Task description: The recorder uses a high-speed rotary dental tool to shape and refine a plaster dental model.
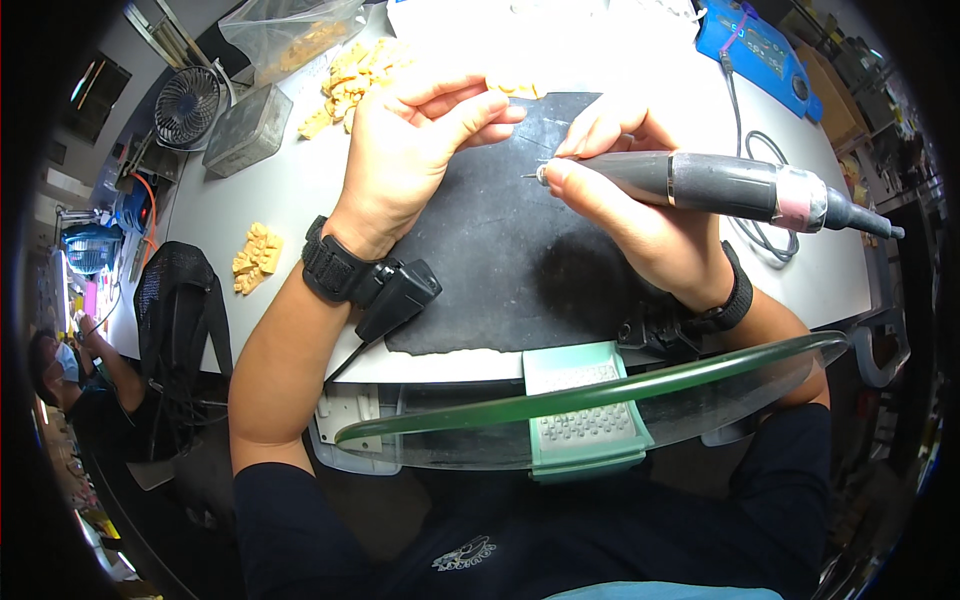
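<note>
My right hand (pixel 650 220) grips a dark rotary handpiece (pixel 720 185) like a pen. Its thin metal bit points left, over the black mat (pixel 480 270). Opposite, my left hand (pixel 410 150) is closed, thumb against the bent fingers. What the fingers hold, if anything, is hidden. Just beyond those fingertips shows a small yellow piece (pixel 518 91); I cannot tell whether they touch it. The bit and the left fingers are apart. A pile of knobbly yellow pieces (pixel 360 80) lies to the far left, and another yellow piece (pixel 258 258) lies left of my left forearm.
A grey metal box (pixel 248 130), a small fan (pixel 190 105) and a clear bag (pixel 300 40) stand at the far left. A blue control unit (pixel 760 55) with a cable is far right. A green-edged clear shield (pixel 600 392) crosses the near side, over a green tray (pixel 590 465).
</note>
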Motion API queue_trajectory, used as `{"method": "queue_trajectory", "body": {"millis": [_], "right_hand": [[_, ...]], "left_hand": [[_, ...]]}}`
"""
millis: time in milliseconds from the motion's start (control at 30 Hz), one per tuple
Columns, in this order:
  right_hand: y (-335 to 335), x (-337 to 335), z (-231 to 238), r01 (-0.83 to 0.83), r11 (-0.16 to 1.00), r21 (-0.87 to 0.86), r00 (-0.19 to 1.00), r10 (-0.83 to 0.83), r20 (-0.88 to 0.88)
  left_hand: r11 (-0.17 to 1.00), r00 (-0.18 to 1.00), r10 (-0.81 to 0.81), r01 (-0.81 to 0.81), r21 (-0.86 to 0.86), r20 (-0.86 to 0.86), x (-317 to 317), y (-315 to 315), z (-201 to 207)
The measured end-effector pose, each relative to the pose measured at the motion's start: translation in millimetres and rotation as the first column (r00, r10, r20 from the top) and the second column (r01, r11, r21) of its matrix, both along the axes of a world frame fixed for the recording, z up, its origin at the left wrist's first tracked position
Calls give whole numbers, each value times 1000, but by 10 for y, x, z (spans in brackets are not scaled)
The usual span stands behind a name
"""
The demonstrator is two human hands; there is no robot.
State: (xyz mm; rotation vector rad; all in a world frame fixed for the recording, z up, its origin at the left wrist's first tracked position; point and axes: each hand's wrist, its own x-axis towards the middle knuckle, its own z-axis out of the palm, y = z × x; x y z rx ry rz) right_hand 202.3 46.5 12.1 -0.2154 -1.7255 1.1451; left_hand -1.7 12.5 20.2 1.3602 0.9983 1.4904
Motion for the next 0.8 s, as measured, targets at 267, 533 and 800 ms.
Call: {"method": "queue_trajectory", "body": {"millis": [267, 533, 800], "right_hand": [[1, -7, -9, -6, 999, 34, 1000, 6, -1], [16, -6, -6, 10, 997, 78, 1000, -11, 14], [-21, 54, 56, -34, 998, 51, 989, 27, 144]], "left_hand": [[1000, 1000, -16, 16, 15, 12, -3, 3, -10], [1000, 1000, 4, -4, -3, -21, 6, 2, -4], [1000, 1000, -6, 6, -7, -27, -6, 6, -17]]}}
